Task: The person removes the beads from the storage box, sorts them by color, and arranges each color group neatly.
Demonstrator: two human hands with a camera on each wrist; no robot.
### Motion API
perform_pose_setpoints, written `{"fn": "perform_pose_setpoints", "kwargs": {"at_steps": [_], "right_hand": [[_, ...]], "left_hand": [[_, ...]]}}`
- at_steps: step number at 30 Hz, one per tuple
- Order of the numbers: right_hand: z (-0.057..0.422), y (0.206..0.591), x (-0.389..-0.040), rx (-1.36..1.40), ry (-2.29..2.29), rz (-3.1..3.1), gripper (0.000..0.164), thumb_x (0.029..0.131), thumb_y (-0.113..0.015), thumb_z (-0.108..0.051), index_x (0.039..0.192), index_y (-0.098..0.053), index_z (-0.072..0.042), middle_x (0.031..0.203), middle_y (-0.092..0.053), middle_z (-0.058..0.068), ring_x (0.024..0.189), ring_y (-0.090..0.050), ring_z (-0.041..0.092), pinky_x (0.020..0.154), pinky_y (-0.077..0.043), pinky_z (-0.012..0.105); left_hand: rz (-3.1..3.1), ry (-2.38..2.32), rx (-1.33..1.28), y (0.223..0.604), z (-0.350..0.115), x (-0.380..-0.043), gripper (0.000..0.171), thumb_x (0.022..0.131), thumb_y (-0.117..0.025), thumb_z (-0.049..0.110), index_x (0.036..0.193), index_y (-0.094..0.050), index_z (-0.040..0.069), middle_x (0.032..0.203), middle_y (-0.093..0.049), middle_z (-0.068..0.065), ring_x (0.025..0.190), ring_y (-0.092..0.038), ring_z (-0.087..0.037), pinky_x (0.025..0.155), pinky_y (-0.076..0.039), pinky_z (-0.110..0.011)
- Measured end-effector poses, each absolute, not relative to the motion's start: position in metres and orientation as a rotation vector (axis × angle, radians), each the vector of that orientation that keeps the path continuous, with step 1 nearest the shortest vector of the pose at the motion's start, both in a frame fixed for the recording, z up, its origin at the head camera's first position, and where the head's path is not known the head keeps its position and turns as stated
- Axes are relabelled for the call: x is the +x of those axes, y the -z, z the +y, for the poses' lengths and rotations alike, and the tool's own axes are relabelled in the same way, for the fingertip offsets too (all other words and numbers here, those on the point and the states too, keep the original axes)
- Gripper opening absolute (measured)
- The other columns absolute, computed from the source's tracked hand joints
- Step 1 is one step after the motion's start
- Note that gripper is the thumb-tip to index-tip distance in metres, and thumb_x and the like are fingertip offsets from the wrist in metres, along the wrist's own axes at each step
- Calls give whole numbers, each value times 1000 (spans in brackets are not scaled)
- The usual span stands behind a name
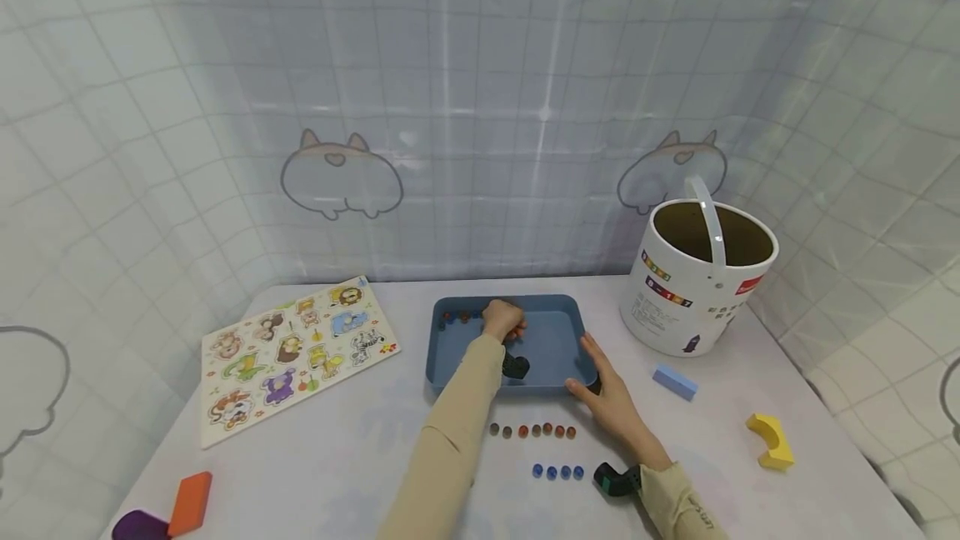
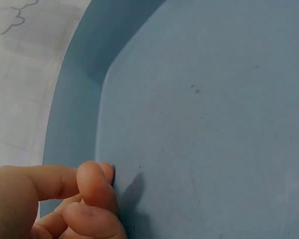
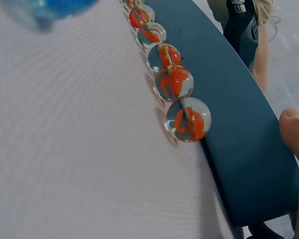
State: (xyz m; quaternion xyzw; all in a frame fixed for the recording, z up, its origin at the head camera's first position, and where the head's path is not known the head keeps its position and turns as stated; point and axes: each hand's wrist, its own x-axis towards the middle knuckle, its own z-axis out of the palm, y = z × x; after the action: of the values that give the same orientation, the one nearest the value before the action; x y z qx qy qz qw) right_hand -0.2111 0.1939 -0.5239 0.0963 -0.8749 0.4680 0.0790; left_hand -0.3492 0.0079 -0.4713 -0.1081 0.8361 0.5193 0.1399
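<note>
A blue-grey tray (image 1: 555, 348) stands at the middle of the table. My left hand (image 1: 501, 319) reaches into it by the back wall. In the left wrist view its fingers (image 2: 97, 186) are curled together close to the tray wall (image 2: 72, 109), with no marble showing between them. Small dark and reddish marbles (image 1: 464, 317) lie at the tray's back left, beside this hand. My right hand (image 1: 611, 402) rests at the tray's front right corner, fingers extended along the right side. Its thumb (image 3: 295, 132) touches the outer wall in the right wrist view.
In front of the tray lie a row of orange-swirled marbles (image 1: 536, 431) and a shorter row of blue ones (image 1: 558, 472). An animal puzzle board (image 1: 292, 357) is at left, a white bucket (image 1: 675, 307) at right. Blue (image 1: 675, 382), yellow (image 1: 772, 442) and orange (image 1: 191, 504) blocks lie farther out.
</note>
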Motion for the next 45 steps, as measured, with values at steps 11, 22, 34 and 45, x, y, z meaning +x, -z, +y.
{"fn": "perform_pose_setpoints", "kwargs": {"at_steps": [11,22,34,45], "right_hand": [[195,523,-210,301,-1389,-2618,77,91,-67,-28,154,-26,-8,162,-18,13,147,-20,42,113,-20,64],[198,522,-211,296,-1368,-2628,77,92,-66,-30,154,-25,-9,162,-18,14,147,-19,43,112,-19,66],[196,523,-212,297,-1386,-2639,78,92,-66,-30,154,-24,-9,162,-16,14,147,-17,43,113,-17,66],[195,524,-209,298,-1381,-2631,78,91,-66,-29,154,-25,-8,162,-17,14,147,-18,44,113,-17,66]], "left_hand": [[2347,-1595,-149,473,-13,-342,21,89,-56,7,96,-73,-3,67,-66,-4,48,-52,-9,45,-41,-21],[2231,-1742,52,444,-40,-319,34,97,-59,22,124,-64,4,94,-73,-10,61,-60,-14,61,-47,-28],[2064,-1774,296,435,-77,-268,34,101,-52,23,127,-61,4,83,-66,1,53,-48,-7,53,-37,-25],[2085,-1679,352,453,-120,-217,41,103,-48,24,125,-58,-8,76,-65,4,48,-43,-4,49,-34,-23]]}}
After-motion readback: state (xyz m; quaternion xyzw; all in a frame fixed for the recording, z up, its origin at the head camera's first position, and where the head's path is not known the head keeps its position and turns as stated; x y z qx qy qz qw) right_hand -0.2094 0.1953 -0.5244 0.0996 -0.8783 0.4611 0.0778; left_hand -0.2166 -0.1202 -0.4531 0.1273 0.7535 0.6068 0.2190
